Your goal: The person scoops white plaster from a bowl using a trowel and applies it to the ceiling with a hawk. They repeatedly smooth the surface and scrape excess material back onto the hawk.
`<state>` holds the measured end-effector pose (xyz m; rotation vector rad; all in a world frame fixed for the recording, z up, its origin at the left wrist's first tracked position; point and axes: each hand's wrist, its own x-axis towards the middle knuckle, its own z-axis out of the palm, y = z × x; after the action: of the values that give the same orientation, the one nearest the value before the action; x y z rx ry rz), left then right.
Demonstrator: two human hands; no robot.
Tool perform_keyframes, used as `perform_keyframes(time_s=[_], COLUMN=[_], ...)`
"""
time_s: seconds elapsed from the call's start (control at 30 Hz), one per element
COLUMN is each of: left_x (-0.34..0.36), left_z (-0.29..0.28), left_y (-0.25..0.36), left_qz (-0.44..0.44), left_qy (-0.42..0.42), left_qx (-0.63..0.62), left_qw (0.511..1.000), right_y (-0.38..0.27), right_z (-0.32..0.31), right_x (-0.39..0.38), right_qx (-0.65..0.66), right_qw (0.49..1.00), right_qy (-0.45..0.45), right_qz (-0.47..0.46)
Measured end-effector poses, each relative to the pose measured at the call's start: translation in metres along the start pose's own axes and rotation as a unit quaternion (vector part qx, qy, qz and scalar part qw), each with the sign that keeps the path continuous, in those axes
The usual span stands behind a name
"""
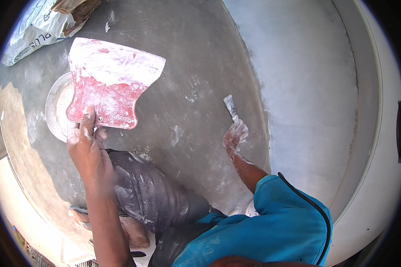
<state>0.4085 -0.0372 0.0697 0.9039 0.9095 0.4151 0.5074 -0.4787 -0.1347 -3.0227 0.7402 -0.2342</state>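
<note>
My left hand (88,155) grips the narrow end of a red plastic putty spreader (104,100), thumb on top. White putty coats its wide far half. Partly hidden under the spreader is a round bowl (53,109) with whitish material inside. Farther right, my right hand (237,134), dusted white, is closed around a small putty knife (229,105). Its short blade, smeared with white, points away from me above the grey floor. The two tools are well apart.
A crumpled white and brown paper bag (40,38) lies at the far left. A pale grey wall (307,102) runs along the right. My bent leg in dusty dark trousers (151,191) is between my arms. Putty smears mark the grey floor (191,58).
</note>
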Motion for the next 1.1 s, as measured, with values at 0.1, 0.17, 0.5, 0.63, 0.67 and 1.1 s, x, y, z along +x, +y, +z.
perform_keyframes(time_s=[0.1, 0.17, 0.5, 0.63, 0.67, 1.1], left_x=[-0.013, -0.018, 0.056, 0.062, 0.062, 0.046], left_z=[0.010, 0.023, 0.090, 0.078, 0.073, 0.090], left_y=[-0.037, -0.059, -0.193, -0.215, -0.220, -0.217], left_qz=[-0.008, -0.002, 0.236, 0.347, 0.334, 0.335], left_qy=[-0.016, -0.031, -0.058, -0.079, -0.080, -0.134], left_qx=[0.059, 0.087, 0.310, 0.544, 0.565, 0.547], left_qw=[0.998, 0.996, 0.919, 0.760, 0.750, 0.755], right_y=[-0.006, -0.023, -0.316, -0.406, -0.433, -0.454], right_z=[0.004, -0.007, 0.006, 0.052, 0.050, 0.053], right_x=[0.003, 0.006, 0.178, 0.253, 0.250, 0.340], right_qx=[0.030, 0.069, 0.404, 0.289, 0.243, 0.222], right_qw=[1.000, 0.997, 0.913, 0.946, 0.952, 0.930], right_qy=[-0.001, 0.012, -0.029, -0.056, -0.053, -0.089], right_qz=[-0.003, -0.021, -0.043, -0.135, -0.181, -0.278])
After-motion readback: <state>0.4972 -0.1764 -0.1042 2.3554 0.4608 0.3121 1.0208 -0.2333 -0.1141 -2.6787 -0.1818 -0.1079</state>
